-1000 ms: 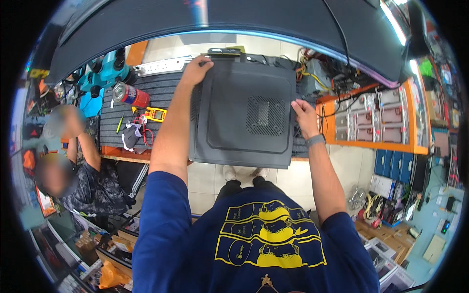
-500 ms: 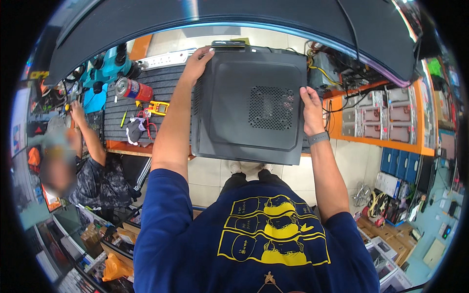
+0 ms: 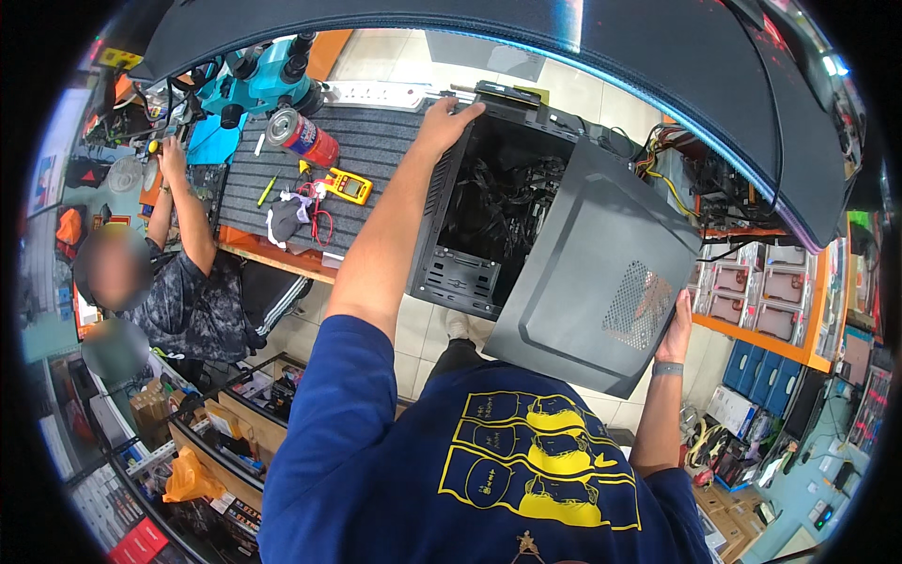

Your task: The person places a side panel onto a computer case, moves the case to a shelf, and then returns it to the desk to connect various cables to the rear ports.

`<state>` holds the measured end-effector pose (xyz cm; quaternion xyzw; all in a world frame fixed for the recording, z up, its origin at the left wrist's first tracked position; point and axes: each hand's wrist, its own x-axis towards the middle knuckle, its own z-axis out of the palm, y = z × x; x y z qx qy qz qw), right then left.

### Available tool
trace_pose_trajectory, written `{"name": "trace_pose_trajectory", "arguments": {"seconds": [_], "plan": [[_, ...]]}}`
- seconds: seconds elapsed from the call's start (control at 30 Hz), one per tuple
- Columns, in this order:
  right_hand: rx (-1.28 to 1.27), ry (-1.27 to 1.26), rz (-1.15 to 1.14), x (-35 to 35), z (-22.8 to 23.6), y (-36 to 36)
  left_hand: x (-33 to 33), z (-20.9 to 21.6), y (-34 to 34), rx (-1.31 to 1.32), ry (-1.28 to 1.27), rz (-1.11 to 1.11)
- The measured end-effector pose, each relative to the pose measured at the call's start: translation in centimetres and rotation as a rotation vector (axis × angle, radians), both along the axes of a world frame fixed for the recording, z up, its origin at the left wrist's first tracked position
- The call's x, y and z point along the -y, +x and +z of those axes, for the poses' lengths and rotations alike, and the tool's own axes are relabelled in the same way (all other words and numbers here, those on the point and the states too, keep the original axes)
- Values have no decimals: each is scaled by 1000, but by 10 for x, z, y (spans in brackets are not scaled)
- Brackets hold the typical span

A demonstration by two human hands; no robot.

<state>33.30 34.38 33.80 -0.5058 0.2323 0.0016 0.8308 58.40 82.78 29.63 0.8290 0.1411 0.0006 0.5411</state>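
A black desktop computer case [image 3: 463, 273] lies on its side on the bench, its open face showing dark cables and a metal bracket. My left hand [image 3: 449, 127] grips its far left corner, thumb across the edge. The grey side panel [image 3: 587, 254], with a perforated vent, is off the case's left part and tilted, still overlapping the right part of the opening. My right hand [image 3: 675, 329] holds that panel by its near right edge, fingers behind it. Much of the case interior is shadowed or hidden under the panel.
Left of the case, a ribbed mat [image 3: 362, 141] bears a red can [image 3: 305, 139], a yellow multimeter [image 3: 349, 185] and a green pen [image 3: 268, 191]. Behind stand a teal microscope [image 3: 263, 85] and a white power strip [image 3: 376, 95]. A co-worker [image 3: 202, 301] sits at left; an opened computer [image 3: 705, 179] stands right.
The side panel has come away from the case, moving right and toward me with my right hand, and the interior now shows. My left hand stays at the case's far left corner.
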Motion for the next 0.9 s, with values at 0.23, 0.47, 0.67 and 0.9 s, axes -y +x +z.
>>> {"name": "trace_pose_trajectory", "arguments": {"seconds": [0.23, 0.47, 0.67, 0.9], "plan": [[95, 17, -114, 11, -9, -17, 14, 25, 21, -209, -71, -122], [84, 5, -122, 24, -7, -31, 6, 14, 24, -318, -368, -118], [119, 5, -48, 25, -12, -34, 2, 9, 24, -247, -147, -159], [93, -24, -109, 13, -10, -27, 15, 45, 15, -297, -208, -163]]}}
